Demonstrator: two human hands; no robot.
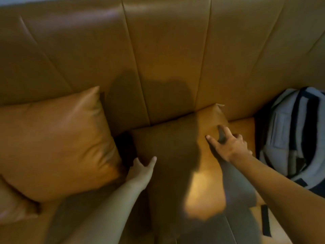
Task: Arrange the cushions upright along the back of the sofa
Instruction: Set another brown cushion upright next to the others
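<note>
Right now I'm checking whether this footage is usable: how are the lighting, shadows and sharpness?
Head view: dim, warm light; a dark shadow of the person falls across the flat cushion and sofa back, with one bright patch near its front edge; overall soft, the right hand slightly motion-blurred; wide-angle bending curves the sofa's seams; the backpack looks pale by contrast.
</note>
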